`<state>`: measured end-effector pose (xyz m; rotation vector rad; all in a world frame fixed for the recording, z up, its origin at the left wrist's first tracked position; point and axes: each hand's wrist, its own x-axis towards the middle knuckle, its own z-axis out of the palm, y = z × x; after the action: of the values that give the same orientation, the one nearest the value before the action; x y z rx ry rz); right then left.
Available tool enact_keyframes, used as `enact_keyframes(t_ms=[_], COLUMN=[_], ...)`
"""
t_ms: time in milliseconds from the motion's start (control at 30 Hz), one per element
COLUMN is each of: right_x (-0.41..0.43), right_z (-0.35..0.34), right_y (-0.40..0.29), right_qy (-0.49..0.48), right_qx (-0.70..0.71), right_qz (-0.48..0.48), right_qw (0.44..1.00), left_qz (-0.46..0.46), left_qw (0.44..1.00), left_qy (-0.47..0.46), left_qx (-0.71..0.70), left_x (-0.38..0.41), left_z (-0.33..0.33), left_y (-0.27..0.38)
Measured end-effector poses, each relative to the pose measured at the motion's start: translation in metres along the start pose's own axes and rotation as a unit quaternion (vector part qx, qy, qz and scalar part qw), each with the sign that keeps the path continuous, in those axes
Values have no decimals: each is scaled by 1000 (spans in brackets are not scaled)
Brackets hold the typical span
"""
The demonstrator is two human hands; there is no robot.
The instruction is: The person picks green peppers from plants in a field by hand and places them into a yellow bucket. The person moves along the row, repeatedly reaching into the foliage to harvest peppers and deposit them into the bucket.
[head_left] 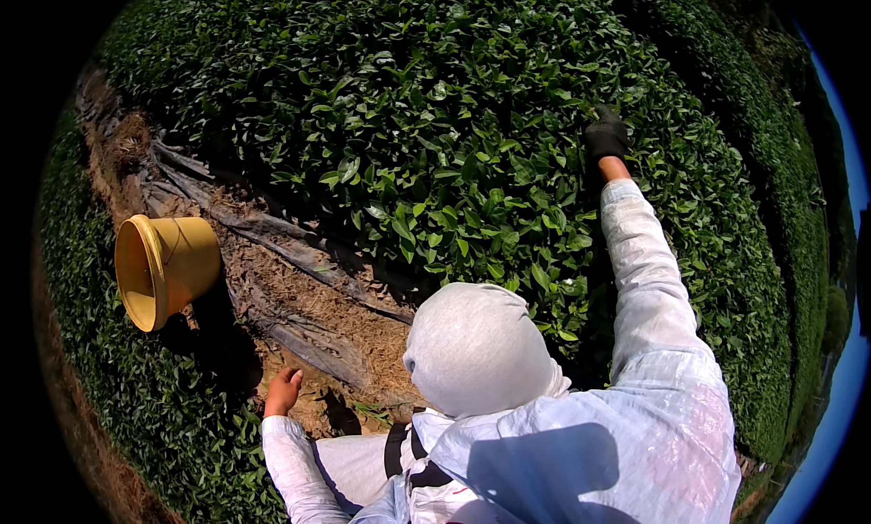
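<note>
My right hand [606,133], in a dark glove, reaches into the leafy top of a clipped row of shrubs [408,116] that look like tea bushes. Its fingertips are among the leaves, so I cannot tell whether they grip any. My bare left hand [282,392] hangs low at the left over the soil path, its fingers curled. Nothing shows in it, but the palm is hidden. Beyond it, up and to the left, is a yellow plastic bucket [187,252] with a thin wire handle. The visible part of its inside holds nothing.
Dark ground sheeting [272,241], creased and torn, runs along the path with dry straw [388,350] and soil. Another shrub row [156,388] borders the path at left. More hedge rows [782,163] lie at right. A white-hooded head [480,350] covers part of the near bushes.
</note>
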<state>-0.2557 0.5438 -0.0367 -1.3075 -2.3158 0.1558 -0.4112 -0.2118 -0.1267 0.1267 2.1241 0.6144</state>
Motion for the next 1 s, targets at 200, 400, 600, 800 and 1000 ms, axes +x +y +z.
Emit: enact_keyframes(t_ms=[200,400,600,800,1000], right_x=[-37,-73,36,86,56], right_z=[-23,-64,21,73,50], right_y=[-32,-109,-88,-108,-175], right_qy=[-241,-348,-260,-96,-222], right_qx=[522,605,327,-8,34], right_qz=[275,242,143,-179,-185], right_qw=[770,674,897,979,957], left_qz=[22,-9,-15,-38,-22], left_qw=[999,998,998,996,998], left_qy=[26,21,37,40,38], left_qx=[22,59,38,77,54], left_x=[1,-12,-20,-29,-31], left_z=[3,0,-1,-2,2], left_y=[-3,17,14,7,25])
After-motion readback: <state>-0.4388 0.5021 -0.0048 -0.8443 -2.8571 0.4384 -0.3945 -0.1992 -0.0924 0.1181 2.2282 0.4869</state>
